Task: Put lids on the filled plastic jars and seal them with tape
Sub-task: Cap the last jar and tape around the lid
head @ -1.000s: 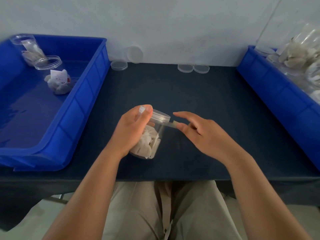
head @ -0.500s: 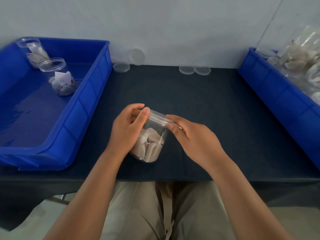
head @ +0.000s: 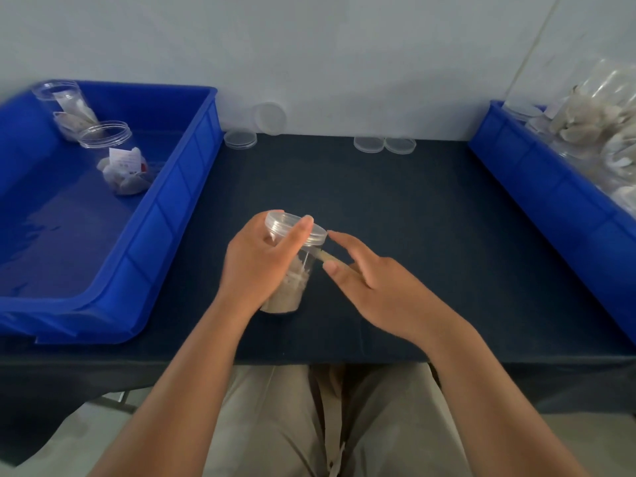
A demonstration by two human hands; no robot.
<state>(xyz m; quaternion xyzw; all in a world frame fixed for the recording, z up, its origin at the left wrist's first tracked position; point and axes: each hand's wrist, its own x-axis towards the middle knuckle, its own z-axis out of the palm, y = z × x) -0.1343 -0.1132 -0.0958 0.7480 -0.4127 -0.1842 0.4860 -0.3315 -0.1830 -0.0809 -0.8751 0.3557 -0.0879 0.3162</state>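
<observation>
Head view, and the left hand (head: 256, 266) has a full grip on the jar (head: 292, 290), fingers curled round its wall, one fingertip up on the rim of the lid (head: 292, 223), which sits on top. Jar's tilted, middle of the desk (head: 395, 208), toward the near edge. Right hand (head: 378, 284): narrow grip, thumb and fingers pinching a strip of tape (head: 331, 257) that runs across to the jar's wall just below the lid.
</observation>
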